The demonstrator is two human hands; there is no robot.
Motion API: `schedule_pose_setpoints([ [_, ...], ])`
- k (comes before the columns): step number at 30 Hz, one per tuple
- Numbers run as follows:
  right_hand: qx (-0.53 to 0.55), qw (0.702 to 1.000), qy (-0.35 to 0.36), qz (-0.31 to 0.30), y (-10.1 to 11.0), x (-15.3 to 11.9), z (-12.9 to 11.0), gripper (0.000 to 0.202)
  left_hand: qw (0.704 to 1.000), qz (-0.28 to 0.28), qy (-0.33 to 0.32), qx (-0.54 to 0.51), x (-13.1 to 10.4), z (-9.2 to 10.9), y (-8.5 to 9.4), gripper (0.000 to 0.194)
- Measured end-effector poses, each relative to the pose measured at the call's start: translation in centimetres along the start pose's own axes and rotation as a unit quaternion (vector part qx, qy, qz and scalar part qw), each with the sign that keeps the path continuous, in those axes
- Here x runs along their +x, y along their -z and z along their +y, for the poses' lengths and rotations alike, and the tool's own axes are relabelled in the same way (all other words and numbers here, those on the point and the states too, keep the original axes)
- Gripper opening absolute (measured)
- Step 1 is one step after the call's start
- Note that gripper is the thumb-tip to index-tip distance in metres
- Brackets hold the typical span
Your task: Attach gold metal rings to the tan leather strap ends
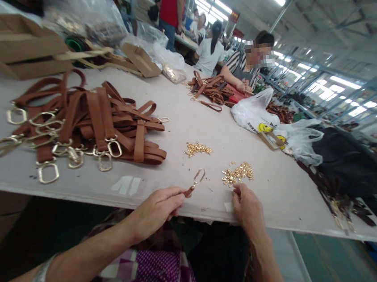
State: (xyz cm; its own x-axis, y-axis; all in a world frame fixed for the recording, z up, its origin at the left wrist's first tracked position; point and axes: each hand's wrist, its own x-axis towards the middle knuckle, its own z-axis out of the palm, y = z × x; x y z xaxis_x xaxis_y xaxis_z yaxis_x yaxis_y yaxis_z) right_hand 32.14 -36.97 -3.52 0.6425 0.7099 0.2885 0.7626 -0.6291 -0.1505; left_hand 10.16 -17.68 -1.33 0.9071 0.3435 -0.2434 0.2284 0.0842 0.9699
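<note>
My left hand (168, 202) is closed around a brown leather strap (189, 192) at the front edge of the table. A gold oval metal ring (199, 176) sticks out from the strap's end and lies over the tabletop. My right hand (247, 201) rests at the near side of a pile of small round gold studs (240, 172). Its fingers are curled together, and whatever is between the fingertips is too small to make out. Beyond the hands lies a second pile of small gold pieces (198, 148).
A heap of brown straps with metal rings (105, 122) covers the table's left side. Cardboard trays (13, 42) and plastic bags stand behind it. White plastic bags (256, 111), a black bag (345, 160) and dark straps (341, 205) lie to the right. A co-worker (241, 70) sits across.
</note>
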Motion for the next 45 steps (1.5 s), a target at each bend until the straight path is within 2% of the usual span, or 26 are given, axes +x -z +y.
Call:
schedule_pose_setpoints([
  [3,-0.028,0.999,0.022,-0.012,0.1,0.3,0.1,0.024,0.998,-0.011,0.031,-0.049,-0.1,0.6,-0.2,0.032],
  [6,-0.061,0.997,0.043,-0.017,0.2,0.6,0.2,0.023,0.993,0.006,0.049,-0.106,0.0,0.8,-0.6,0.032],
  [10,-0.07,0.997,0.036,-0.011,-0.1,0.9,0.5,0.025,0.99,0.019,0.038,-0.136,0.4,0.3,-0.8,0.026],
  [13,-0.016,1.0,0.0,-0.006,-0.1,0.9,0.5,0.024,0.992,0.02,0.024,-0.124,0.5,0.1,-0.8,0.022],
  [15,0.079,0.996,-0.037,0.005,0.1,0.5,0.0,0.022,0.994,0.022,0.014,-0.105,0.5,0.1,-0.7,0.022],
  [19,0.317,0.945,-0.063,0.048,0.1,-1.6,-3.8,0.022,0.998,0.03,-0.008,-0.053,0.6,0.1,-0.5,0.022],
  [23,0.402,0.912,0.006,0.08,-0.1,-3.5,-8.9,0.016,0.999,0.004,-0.042,-0.029,0.7,-0.4,-0.6,0.019],
  [27,0.369,0.919,0.091,0.107,0.0,-3.6,-11.6,0.012,0.998,0.026,-0.063,0.015,0.5,-0.5,-0.6,0.019],
  [32,0.295,0.931,0.168,0.136,0.0,-3.4,-12.1,0.017,0.972,0.128,-0.141,0.136,0.1,-0.3,-1.0,0.013],
  [35,0.274,0.934,0.182,0.137,-0.3,-3.4,-12.1,0.017,0.957,0.162,-0.17,0.171,0.1,-0.6,-1.3,0.015],
  [42,0.257,0.933,0.206,0.145,0.1,-3.1,-12.2,0.017,0.943,0.127,-0.227,0.208,-0.2,-0.7,-1.1,0.019],
  [45,0.259,0.934,0.187,0.16,-0.1,-3.3,-12.4,0.016,0.938,0.12,-0.245,0.215,-0.3,-0.6,-1.1,0.02],
])
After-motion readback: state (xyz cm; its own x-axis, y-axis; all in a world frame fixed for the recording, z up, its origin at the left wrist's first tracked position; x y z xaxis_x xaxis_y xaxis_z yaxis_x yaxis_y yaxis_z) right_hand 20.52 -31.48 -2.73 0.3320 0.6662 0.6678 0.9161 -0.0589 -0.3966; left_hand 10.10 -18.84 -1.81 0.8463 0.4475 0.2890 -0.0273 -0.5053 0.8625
